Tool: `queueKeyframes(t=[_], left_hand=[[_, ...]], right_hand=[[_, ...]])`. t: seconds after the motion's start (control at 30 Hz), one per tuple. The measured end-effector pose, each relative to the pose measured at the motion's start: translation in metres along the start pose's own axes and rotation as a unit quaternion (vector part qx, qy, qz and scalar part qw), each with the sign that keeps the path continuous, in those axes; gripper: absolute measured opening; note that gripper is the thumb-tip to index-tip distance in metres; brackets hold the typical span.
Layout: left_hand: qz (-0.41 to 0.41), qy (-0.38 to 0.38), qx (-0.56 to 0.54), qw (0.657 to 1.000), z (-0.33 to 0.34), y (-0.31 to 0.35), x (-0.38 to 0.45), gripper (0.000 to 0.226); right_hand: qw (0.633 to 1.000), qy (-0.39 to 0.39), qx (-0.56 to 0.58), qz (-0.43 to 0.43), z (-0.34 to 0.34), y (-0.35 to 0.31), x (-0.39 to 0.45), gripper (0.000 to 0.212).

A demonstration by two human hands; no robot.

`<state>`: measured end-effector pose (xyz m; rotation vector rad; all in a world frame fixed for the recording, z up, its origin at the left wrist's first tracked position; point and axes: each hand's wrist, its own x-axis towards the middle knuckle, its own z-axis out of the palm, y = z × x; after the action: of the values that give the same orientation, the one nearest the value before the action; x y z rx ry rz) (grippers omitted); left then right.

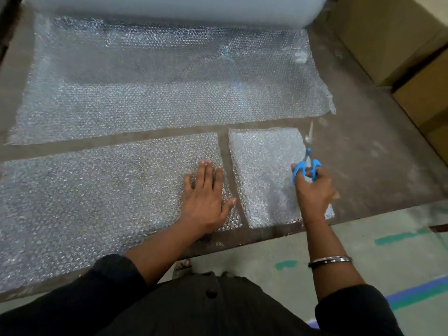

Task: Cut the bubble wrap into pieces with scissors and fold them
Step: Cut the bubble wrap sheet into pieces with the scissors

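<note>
Strip cut, small piece free at the tabletop's near edge.
Left hand (pixel 206 197) flat, fingers spread, on the long bubble wrap strip (pixel 97 202); right hand (pixel 312 190) gripping blue scissors (pixel 307 166) above the small piece (pixel 264 173), which may slide off unpinned.

Cardboard boxes (pixel 397 40) beside tape-marked floor (pixel 363 241)

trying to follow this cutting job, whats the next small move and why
Probably set the scissors down and fold the small piece: it already lies cut free, while the left hand rests flat on the larger sheet.
</note>
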<state>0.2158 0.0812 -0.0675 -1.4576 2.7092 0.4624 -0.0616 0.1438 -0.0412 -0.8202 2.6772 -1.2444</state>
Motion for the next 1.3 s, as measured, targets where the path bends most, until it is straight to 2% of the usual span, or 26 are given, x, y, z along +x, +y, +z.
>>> queueKeyframes(t=[0.03,0.1,0.17,0.23,0.3,0.4,0.47,0.57,0.63,0.73,0.77,0.83,0.9,0.93,1.0,1.1,1.13,1.2,1.3], left_hand=[[0.004,0.010,-0.022,1.000,-0.002,0.004,0.001,0.089],[0.025,0.029,-0.068,0.997,-0.009,0.016,0.004,0.084],[0.072,0.033,-0.073,0.994,-0.013,0.033,0.008,0.079],[0.122,0.025,-0.035,0.992,-0.012,0.052,0.010,0.078],[0.139,0.004,0.003,0.990,-0.007,0.068,0.009,0.078],[0.108,-0.020,0.019,0.994,0.002,0.080,0.007,0.079],[0.091,-0.024,0.021,0.995,0.004,0.084,0.006,0.079],[0.074,-0.031,0.020,0.997,0.001,0.090,0.005,0.080],[0.065,-0.036,0.012,0.997,-0.002,0.094,0.004,0.081],[0.056,-0.036,-0.004,0.998,-0.005,0.097,0.005,0.083],[0.054,-0.033,-0.004,0.998,-0.006,0.098,0.006,0.083],[0.048,-0.035,-0.009,0.998,-0.007,0.099,0.008,0.084],[0.042,-0.037,-0.018,0.998,-0.007,0.099,0.009,0.084],[0.040,-0.037,-0.021,0.998,-0.008,0.100,0.009,0.084],[0.037,-0.035,-0.029,0.998,-0.009,0.100,0.009,0.084],[0.018,-0.030,-0.068,0.997,-0.009,0.101,0.009,0.082],[0.005,-0.021,-0.091,0.996,-0.008,0.102,0.008,0.079],[-0.028,0.023,-0.151,0.988,-0.007,0.106,0.007,0.071],[-0.100,0.084,-0.246,0.960,-0.010,0.118,0.008,0.069]], right_hand=[[0.999,0.032,-0.022,0.027,-0.008,0.004,0.009,0.071],[0.993,0.048,-0.097,0.048,-0.021,0.012,0.022,0.066],[0.988,0.008,-0.141,0.066,-0.026,0.021,0.028,0.054],[0.986,-0.048,-0.151,0.053,-0.026,0.030,0.029,0.051],[0.991,-0.073,-0.115,0.008,-0.023,0.035,0.031,0.046],[0.991,-0.098,-0.086,-0.035,-0.021,0.035,0.033,0.038],[0.991,-0.114,-0.064,-0.023,-0.018,0.037,0.038,0.038],[0.987,-0.153,0.016,0.045,-0.019,0.041,0.053,0.032],[0.966,-0.200,0.126,0.101,-0.024,0.041,0.064,0.025],[0.907,-0.263,0.286,0.162,-0.033,0.032,0.077,0.002],[0.889,-0.282,0.312,0.183,-0.033,0.031,0.084,0.009],[0.861,-0.311,0.340,0.216,-0.031,0.035,0.095,0.023],[0.844,-0.335,0.347,0.233,-0.028,0.044,0.106,0.020],[0.844,-0.346,0.333,0.238,-0.031,0.043,0.108,0.014],[0.847,-0.372,0.299,0.234,-0.044,0.036,0.106,0.025],[0.828,-0.409,0.296,0.243,-0.056,0.035,0.099,0.024],[0.826,-0.411,0.300,0.242,-0.055,0.038,0.098,0.031],[0.857,-0.378,0.285,0.205,-0.050,0.045,0.099,0.042],[0.919,-0.304,0.211,0.134,-0.042,0.054,0.105,0.033]])
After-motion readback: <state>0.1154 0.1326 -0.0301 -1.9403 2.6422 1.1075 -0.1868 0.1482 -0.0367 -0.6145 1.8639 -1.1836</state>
